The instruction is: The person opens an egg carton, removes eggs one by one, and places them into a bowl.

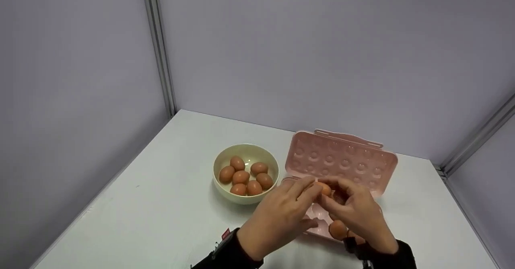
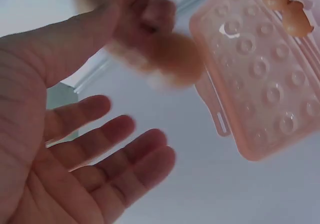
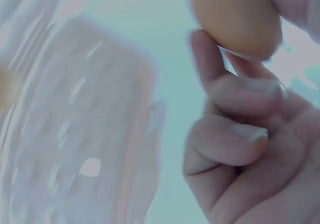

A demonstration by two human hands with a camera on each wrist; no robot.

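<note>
Two hands meet over a pink egg box (image 1: 342, 160) lying open on a white table (image 1: 161, 188); the right hand (image 1: 358, 212) pinches a brown egg (image 1: 325, 189) between thumb and fingertips, its other fingers curled in toward the palm, as the right wrist view shows close up (image 3: 235, 18); the left hand (image 1: 281, 216) lies flat and relaxed just beside it, fingers straight and spread, holding nothing, its fingertips close to the egg, though whether they touch it cannot be told. The egg sits above the box's tray, in front of the raised lid, with two other eggs (image 1: 338, 229) already seated in cups under the right wrist; a cream bowl (image 1: 225, 192) of seven eggs stands to the left of the left hand.

To do this step well, it seems best to keep the pinch light but sure, lower the egg straight into an empty cup rather than dropping it, and let go only once the shell rests on the tray; the open left hand can steady the box or guard beneath the egg; the likely risks are knocking a seated egg or squeezing too hard.
</note>
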